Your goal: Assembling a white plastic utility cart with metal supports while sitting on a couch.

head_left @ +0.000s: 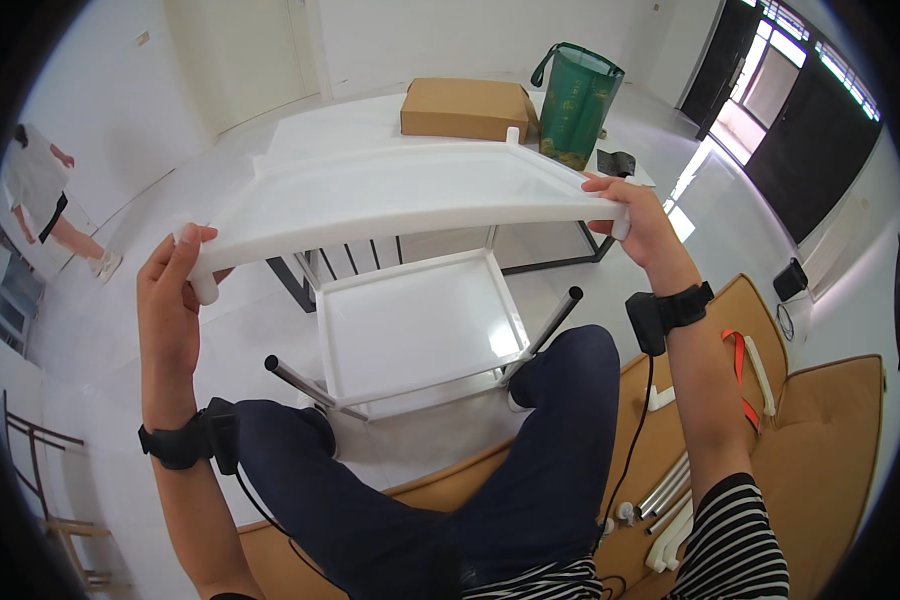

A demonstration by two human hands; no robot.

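Note:
A white plastic shelf tray (400,190) with short corner sockets is held up in front of me, roughly level. My left hand (175,290) grips its near left corner, thumb on top. At the near right corner, my right hand (635,220) is closed round the edge beside the socket. Below, between my knees, stands a partly built rack with a white lower shelf (420,315). Two metal tubes rise from its near corners, the left tube (300,378) and the right tube (557,320), with open dark ends. The held tray is apart from these tubes.
Behind the tray, a white table (320,125) bears a cardboard box (465,108) and a green bag (580,105). On the tan sofa (820,440) to my right lie metal tubes (665,490), white plastic parts (670,540) and an orange strap (738,365). Another person (50,190) is at far left.

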